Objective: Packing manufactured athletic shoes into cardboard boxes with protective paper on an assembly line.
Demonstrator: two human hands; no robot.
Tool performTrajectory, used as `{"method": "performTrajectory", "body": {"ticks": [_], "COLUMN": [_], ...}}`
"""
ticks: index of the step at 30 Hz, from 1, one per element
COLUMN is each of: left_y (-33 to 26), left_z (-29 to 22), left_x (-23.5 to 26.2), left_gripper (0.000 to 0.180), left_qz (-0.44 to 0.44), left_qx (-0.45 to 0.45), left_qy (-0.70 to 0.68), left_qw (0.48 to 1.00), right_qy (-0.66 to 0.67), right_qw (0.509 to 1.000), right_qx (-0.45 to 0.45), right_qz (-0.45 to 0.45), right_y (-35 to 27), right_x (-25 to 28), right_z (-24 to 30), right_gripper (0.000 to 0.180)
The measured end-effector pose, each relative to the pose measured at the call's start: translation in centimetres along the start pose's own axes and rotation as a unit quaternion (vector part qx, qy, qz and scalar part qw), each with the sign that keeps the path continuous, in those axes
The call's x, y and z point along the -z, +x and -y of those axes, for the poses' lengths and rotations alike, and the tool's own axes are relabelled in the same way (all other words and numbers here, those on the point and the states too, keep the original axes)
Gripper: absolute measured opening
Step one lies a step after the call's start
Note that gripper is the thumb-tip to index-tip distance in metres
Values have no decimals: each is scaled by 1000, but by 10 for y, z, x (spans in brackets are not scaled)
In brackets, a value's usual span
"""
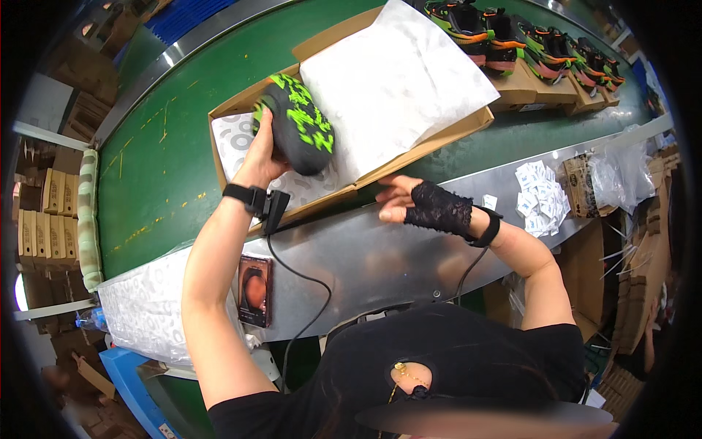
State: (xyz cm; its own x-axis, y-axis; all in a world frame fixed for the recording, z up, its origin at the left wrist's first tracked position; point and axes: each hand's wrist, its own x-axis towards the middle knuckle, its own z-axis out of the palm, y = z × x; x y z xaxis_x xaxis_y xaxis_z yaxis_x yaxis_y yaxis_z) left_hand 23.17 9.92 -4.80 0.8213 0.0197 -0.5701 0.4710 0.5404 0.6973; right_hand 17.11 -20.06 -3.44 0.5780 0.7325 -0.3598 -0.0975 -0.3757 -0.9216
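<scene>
In my left hand [265, 155] is a sports shoe [306, 130], gripped from its left side. Its black sole with bright green patches faces up toward me. The shoe is over the left part of an open cardboard shoebox [428, 151], above printed tissue paper [234, 139]. A large white sheet of tissue [395, 80] spreads over the box's right part. Just off the box's near edge is my right hand [431, 205], in a black lace fingerless glove. Its fingers are loosely bent and apart, and nothing shows in them.
Several black, green and orange shoes [541, 51] stand on boxes at the back right. White sachets [541, 201] are heaped on the metal ledge [358, 256], near a plastic bag [621, 172]. A dark rectangular item [255, 289] and printed sheets [150, 311] lie at the near left.
</scene>
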Motion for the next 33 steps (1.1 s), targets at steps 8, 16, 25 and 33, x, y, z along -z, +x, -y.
{"method": "performTrajectory", "body": {"ticks": [8, 16, 25, 33], "left_y": [-2, -86, -83, -50], "left_z": [-1, 0, 19, 48], "left_x": [-2, 1, 56, 85], "left_gripper": [88, 35, 73, 50], "left_qz": [-91, -19, -158, -191], "left_qx": [52, -247, -195, -219], "left_qy": [138, 206, 203, 152], "left_qw": [985, 947, 946, 945], "right_qy": [346, -94, -607, -586], "right_qw": [912, 861, 674, 715], "right_qx": [-98, 210, 252, 263], "right_qz": [-196, -454, -336, -276], "right_y": [50, 92, 116, 91], "right_x": [-9, 8, -2, -5], "right_z": [6, 0, -23, -14], "right_gripper": [34, 47, 47, 43]}}
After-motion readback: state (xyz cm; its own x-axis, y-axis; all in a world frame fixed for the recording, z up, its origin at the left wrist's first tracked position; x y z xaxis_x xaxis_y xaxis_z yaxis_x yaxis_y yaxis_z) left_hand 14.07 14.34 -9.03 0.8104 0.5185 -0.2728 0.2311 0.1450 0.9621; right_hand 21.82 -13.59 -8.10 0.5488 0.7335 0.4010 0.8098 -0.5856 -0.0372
